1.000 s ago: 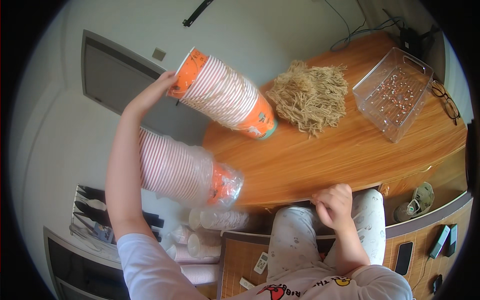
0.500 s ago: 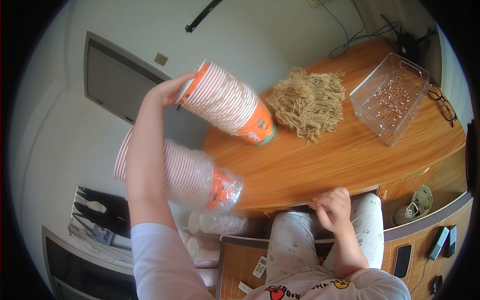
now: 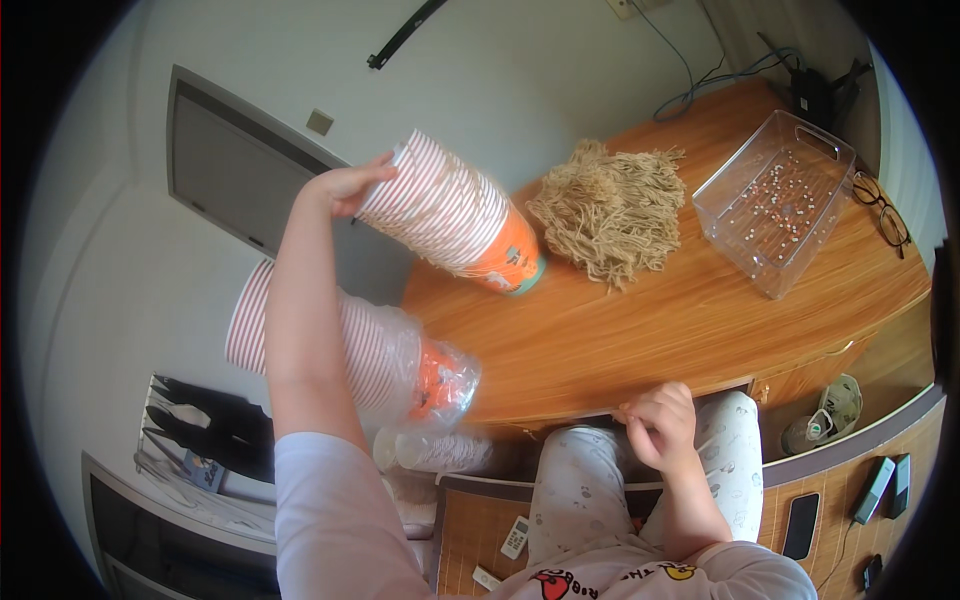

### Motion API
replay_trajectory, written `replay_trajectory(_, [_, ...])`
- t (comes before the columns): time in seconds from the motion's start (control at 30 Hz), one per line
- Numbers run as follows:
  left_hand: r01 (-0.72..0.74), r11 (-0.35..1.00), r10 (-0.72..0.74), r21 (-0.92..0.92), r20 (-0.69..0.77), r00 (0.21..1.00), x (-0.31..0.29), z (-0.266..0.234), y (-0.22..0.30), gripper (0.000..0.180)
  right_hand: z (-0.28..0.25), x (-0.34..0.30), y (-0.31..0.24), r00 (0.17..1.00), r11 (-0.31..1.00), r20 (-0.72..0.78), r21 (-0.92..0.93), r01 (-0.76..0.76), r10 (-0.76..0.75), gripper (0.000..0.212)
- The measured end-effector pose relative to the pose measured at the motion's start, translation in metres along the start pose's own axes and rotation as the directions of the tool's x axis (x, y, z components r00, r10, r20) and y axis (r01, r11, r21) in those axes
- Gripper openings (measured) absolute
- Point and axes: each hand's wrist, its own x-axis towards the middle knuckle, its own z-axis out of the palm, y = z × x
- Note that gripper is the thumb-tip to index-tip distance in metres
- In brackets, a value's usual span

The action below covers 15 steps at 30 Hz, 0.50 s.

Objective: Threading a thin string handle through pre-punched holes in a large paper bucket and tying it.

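Note:
A tall stack of orange paper cups with red-and-white striped edges leans on the table's left side, its base toward the right. Fine strands show along its side. At the stack's upper end my left hand has its fingers over the rim of the end cup. A second stack of cups, partly wrapped in clear plastic, lies nearer me, partly hidden by my left forearm. Over my lap, beside the table's front edge, my right hand is closed; whatever its fingertips may hold cannot be made out.
A heap of tan yarn lies on the wooden table. Right of it stands a clear plastic bin with small beads, then eyeglasses. Plastic-wrapped white cups sit below the table's left edge. A phone lies lower right.
The end cup's orange band, visible before, no longer shows; the cup sits deeper in the stack. My left hand has moved slightly down with it. My right hand has stayed nearly still.

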Motion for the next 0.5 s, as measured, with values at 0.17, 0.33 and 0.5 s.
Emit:
replay_trajectory(0.17, [-0.055,0.979,0.064,0.196,-0.04,0.997,-0.001,0.03,0.023,0.075,-0.003,-0.003,0.005,1.0,1.0,-0.018,0.005,-0.024,0.024,0.023])
replay_trajectory(0.33, [0.032,0.998,-0.037,-0.059,-0.091,0.995,0.01,0.013,0.033,0.049,-0.001,-0.002,0.0,0.999,0.998,-0.036,0.059,-0.006,0.008,0.021])
replay_trajectory(0.5, [-0.025,1.0,0.023,-0.007,-0.185,0.982,0.011,0.039,0.052,0.032,-0.003,-0.002,0.002,0.997,0.995,-0.055,0.088,-0.04,0.045,0.021])
